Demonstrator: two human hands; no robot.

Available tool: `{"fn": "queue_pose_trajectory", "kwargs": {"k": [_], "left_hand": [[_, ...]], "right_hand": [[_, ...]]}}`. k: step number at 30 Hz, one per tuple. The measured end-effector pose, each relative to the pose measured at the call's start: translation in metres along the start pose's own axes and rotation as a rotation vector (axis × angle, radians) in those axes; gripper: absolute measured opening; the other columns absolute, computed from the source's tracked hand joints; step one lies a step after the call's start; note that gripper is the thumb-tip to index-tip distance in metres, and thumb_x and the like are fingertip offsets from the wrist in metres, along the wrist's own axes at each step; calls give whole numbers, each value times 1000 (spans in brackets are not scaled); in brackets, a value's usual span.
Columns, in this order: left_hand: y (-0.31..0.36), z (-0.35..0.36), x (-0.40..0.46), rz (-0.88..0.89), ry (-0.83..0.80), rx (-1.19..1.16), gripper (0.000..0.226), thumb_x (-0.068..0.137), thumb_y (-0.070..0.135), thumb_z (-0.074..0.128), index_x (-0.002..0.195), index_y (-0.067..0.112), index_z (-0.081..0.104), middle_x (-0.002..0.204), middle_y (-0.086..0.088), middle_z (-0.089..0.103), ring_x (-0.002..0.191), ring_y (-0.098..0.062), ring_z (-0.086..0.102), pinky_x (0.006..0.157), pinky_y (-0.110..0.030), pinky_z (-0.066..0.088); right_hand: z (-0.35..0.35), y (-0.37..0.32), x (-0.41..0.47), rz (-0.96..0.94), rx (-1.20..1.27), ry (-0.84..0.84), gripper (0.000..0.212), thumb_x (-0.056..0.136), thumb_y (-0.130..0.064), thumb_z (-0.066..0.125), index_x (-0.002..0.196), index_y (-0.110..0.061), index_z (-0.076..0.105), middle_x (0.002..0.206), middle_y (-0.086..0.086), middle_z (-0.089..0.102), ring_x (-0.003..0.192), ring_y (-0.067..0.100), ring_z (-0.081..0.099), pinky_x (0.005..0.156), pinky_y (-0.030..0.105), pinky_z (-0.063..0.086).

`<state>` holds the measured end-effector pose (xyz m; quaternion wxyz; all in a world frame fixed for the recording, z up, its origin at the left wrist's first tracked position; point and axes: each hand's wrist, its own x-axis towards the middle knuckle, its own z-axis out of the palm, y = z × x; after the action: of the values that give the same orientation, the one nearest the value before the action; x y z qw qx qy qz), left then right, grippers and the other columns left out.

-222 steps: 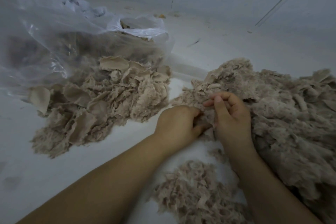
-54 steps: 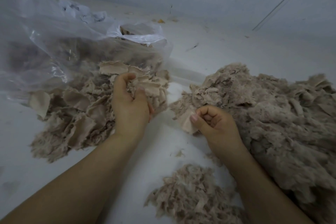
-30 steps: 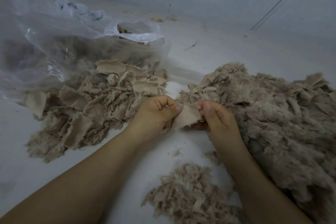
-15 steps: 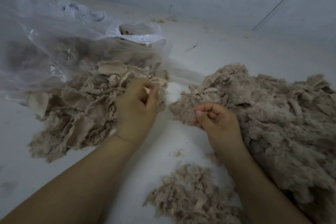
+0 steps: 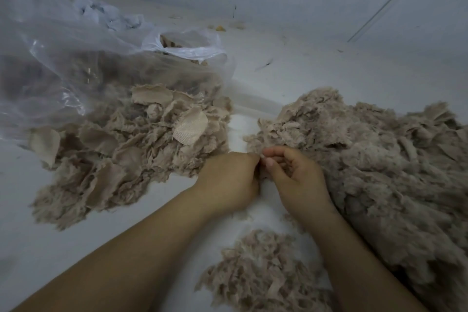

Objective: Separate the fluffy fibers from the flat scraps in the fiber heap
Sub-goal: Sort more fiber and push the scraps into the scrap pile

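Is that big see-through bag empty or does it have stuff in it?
It has stuff in it. Brownish scraps show through the clear plastic bag, and more show at its open mouth.

You had three tan piles in front of you: one big fiber heap (image 5: 374, 159) on your right, one pile of flat scraps (image 5: 121, 154) on your left, and one small fluffy pile (image 5: 260, 273) nearest you. There were two clear plastic bags: one large bag (image 5: 55, 58) at far left and one smaller bag (image 5: 192, 45) behind the scraps. You had two hands in view, one left hand (image 5: 229, 181) and one right hand (image 5: 295, 177). The loose scraps themselves were too many and too tangled to count.
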<state>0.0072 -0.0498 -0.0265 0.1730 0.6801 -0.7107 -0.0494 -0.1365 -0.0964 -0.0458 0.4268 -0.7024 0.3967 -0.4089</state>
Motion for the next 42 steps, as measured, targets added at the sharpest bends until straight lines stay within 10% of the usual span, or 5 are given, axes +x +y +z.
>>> {"fn": "queue_pose_trajectory", "kwargs": {"k": [8,22,31,36,42], "left_hand": [[-6,2,-1,17,101,54,20,95,22,49,108,21,63,92,-1,68,83,-26,63,66,-39,51],[2,8,-3,-124,313,-904,16,97,7,53,82,12,56,66,-7,57,60,-18,52,59,-38,44],[2,6,0,-244,331,-1130,16,100,7,49,85,5,51,55,-8,51,45,-15,46,46,-27,37],[2,4,-1,-269,297,-1253,14,100,11,51,88,5,53,46,-11,50,35,-17,42,37,-21,34],[-4,3,2,-262,333,-1462,18,102,16,47,88,5,53,48,-13,50,34,-16,38,36,-22,30]], "right_hand": [[-2,2,0,24,-52,-19,30,96,-8,56,100,-37,62,97,-15,70,89,-2,67,79,20,55],[-8,3,2,-85,-340,16,29,93,-5,55,108,-23,73,77,-30,57,74,-20,56,62,-3,38],[-11,3,2,-20,-273,33,50,85,-7,56,129,-28,63,108,-13,63,70,1,57,61,4,46],[-4,-7,-5,-33,33,-26,36,79,-40,58,109,-60,59,82,-15,70,67,32,64,57,51,57],[-8,-4,-2,-56,-163,10,53,94,-57,41,117,-18,69,100,-8,72,87,9,67,75,43,58]]}}
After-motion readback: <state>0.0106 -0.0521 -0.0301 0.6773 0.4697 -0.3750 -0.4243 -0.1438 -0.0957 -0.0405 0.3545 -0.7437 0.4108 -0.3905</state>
